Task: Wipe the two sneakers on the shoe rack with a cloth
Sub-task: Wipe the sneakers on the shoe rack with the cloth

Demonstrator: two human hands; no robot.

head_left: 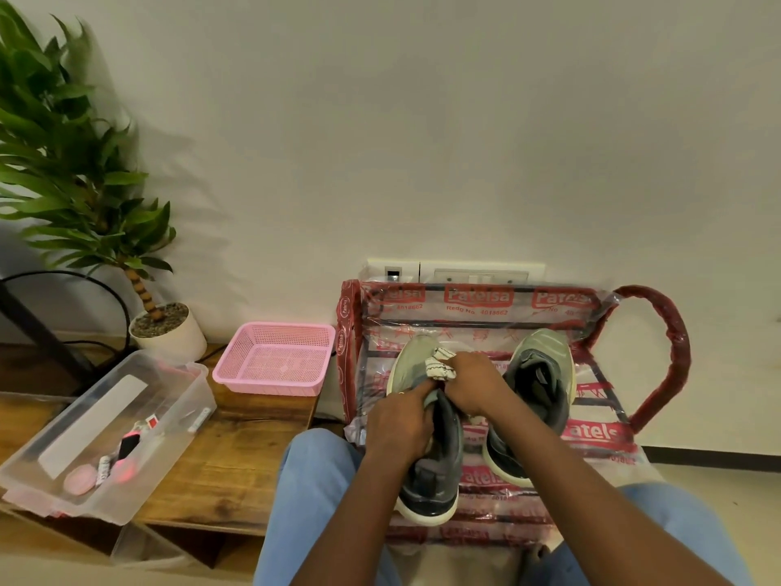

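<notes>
Wiping first sneaker (pixel 431 488) on the shoe rack (pixel 477 308), second sneaker (pixel 536 391) sits just beside
Left hand (pixel 399 425) fingers curl round its collar to steady it; right hand (pixel 473 384) fingers pinch the bunched cloth (pixel 439 365) onto the upper behind the toe, probably mid-wipe

Left hand (pixel 399 425) and right hand (pixel 469 382) are on the first sneaker (pixel 427 480), cloth (pixel 439 365) in the right hand's fingers. The second sneaker (pixel 536 395) sits just right of that hand, both on the rack (pixel 477 306). Left of the left hand: basket (pixel 274 361), then tub (pixel 105 433) further out, plant (pixel 169 327) behind it.
</notes>
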